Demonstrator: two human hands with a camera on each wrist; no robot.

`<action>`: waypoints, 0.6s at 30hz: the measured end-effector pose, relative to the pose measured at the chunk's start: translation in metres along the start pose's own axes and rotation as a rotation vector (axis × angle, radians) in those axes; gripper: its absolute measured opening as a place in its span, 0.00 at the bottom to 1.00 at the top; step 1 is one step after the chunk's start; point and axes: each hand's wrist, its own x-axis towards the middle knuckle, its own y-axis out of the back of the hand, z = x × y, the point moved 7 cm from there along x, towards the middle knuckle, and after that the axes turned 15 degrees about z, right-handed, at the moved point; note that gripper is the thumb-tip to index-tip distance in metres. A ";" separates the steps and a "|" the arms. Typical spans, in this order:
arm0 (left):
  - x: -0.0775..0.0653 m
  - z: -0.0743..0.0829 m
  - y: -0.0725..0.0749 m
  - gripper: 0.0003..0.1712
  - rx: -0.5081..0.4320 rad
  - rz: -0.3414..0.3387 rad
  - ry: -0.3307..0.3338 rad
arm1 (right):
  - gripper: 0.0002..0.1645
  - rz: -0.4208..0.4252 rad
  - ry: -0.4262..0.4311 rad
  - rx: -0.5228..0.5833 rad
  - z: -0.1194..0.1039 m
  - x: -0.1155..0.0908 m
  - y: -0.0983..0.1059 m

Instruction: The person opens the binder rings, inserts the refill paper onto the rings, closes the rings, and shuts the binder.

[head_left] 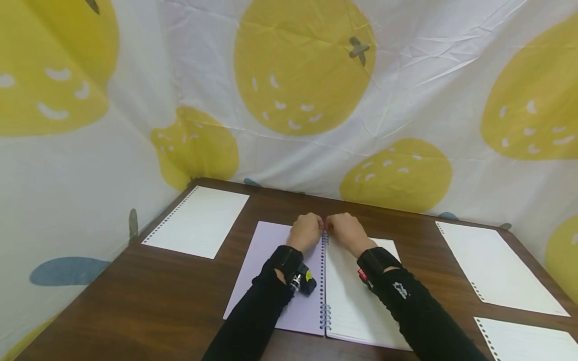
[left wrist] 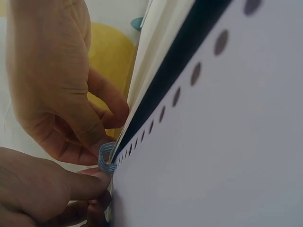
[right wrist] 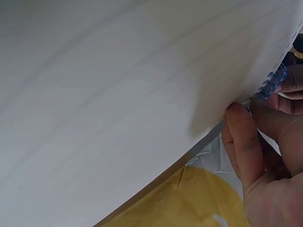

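At the far end of the spine of an open notebook (head_left: 349, 301) with a pale lilac cover (head_left: 262, 265) and white lined pages, two bare hands meet with their backs upward, the black-sleeved forearms (head_left: 248, 316) reaching forward and converging. The left hand (head_left: 306, 231) pinches a translucent blue plastic ring coil (right wrist: 271, 87) between thumb and fingers; the right hand (head_left: 348, 231) pinches the same coil's end (the fingertips sit just beside each other). The notebook lies mid-table on brown wood (head_left: 135, 306); a narrow strip of tabletop runs past its far edge to a white cloth printed with yellow fruit (head_left: 406, 100), and wider strips lie on both sides. Of blue coils there are two, the lower coil (head_left: 325, 317) near the spine's other end; of loose white hole-punched sheets, three: the left sheet (head_left: 198, 220), the far right sheet (head_left: 496, 265) and the near right sheet (head_left: 533, 341).
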 end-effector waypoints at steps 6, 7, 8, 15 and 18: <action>-0.001 0.001 0.000 0.07 -0.015 -0.012 0.007 | 0.09 0.006 0.033 0.017 0.000 -0.001 0.003; 0.000 0.002 0.000 0.07 -0.016 -0.013 0.006 | 0.09 0.007 0.038 0.016 0.000 -0.001 0.004; 0.000 0.002 0.000 0.07 -0.019 -0.013 0.005 | 0.09 0.007 0.035 0.015 0.000 -0.001 0.004; -0.001 0.002 0.000 0.06 0.001 -0.017 -0.003 | 0.10 0.001 0.037 0.004 0.000 -0.001 0.003; -0.002 0.001 0.000 0.05 -0.004 -0.040 -0.001 | 0.10 -0.006 0.044 0.007 -0.002 -0.002 0.001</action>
